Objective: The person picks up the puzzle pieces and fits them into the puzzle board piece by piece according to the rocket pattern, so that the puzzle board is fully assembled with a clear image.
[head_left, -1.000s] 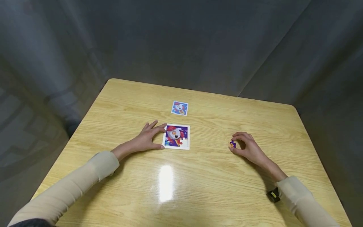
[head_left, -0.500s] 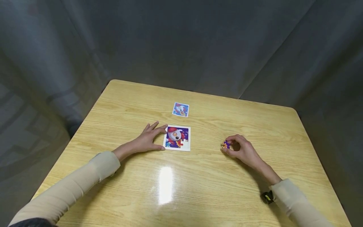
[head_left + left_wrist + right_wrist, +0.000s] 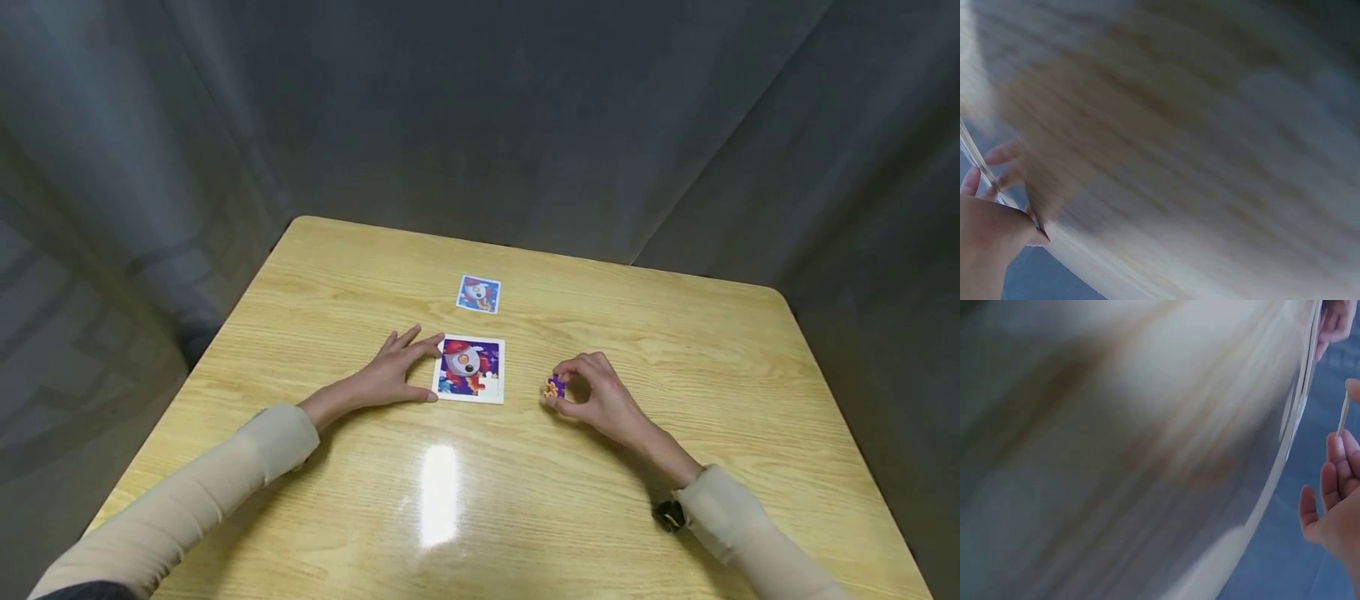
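Note:
In the head view a square jigsaw puzzle (image 3: pixel 462 365) lies in a white frame on the table. It pictures a pale, red and purple figure, with a white bare patch at its lower right. My left hand (image 3: pixel 386 373) rests at the puzzle's left side, thumb by the lower corner and index finger by the upper one, other fingers spread. To the right of the puzzle, my right hand (image 3: pixel 600 396) pinches a small purple and orange puzzle piece (image 3: pixel 555 387) between thumb and fingers. The right wrist view catches the piece (image 3: pixel 1344 415) edge-on, held above the table.
Behind the puzzle lies a small picture card (image 3: pixel 478 294) with a similar design. Both rest on a wooden table (image 3: pixel 337 517) with rounded far corners. A grey curtain (image 3: pixel 480 117) hangs beyond the far edge.
My right hand has moved left with the puzzle piece, closer to the puzzle. The left hand stays at the puzzle's left side. The head view has shifted slightly.

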Demonstrator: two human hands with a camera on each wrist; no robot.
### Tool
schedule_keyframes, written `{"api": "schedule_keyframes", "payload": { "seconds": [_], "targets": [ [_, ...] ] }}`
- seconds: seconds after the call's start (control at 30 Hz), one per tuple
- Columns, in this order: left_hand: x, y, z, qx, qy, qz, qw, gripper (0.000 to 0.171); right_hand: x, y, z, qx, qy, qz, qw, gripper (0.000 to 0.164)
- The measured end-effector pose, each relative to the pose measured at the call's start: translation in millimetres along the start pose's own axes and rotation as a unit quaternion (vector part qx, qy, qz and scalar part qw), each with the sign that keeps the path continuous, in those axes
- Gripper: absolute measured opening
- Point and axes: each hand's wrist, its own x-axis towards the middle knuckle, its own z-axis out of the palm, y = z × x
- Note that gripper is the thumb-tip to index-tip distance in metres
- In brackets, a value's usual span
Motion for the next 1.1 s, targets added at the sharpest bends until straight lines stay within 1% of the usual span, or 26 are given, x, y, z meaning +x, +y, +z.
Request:
{"api": "schedule_keyframes", "payload": {
  "seconds": [0.3, 0.57, 0.83, 1.1],
  "targets": [
    [-0.1, 0.4, -1.7, 0.005, 0.001, -0.003, 1.0, 0.063, 17.1, -15.6, 17.8, -0.003, -0.012, -0.014, 1.0, 0.042],
    [-0.4, -0.3, -2.2, 0.005, 0.002, -0.001, 1.0, 0.063, 35.5, -24.3, 35.3, -0.015, -0.027, -0.039, 0.999, 0.043],
    [-0.7, 1.2, -2.5, 0.005, 0.001, 0.002, 1.0, 0.064, 47.1, -31.4, 47.1, -0.016, -0.056, -0.027, 0.998, 0.044],
    [-1.2, 2.9, -3.5, 0.007, 0.003, 0.006, 1.0, 0.065, 51.0, -34.4, 54.8, -0.023, -0.074, -0.021, 0.997, 0.044]
  ]
}}
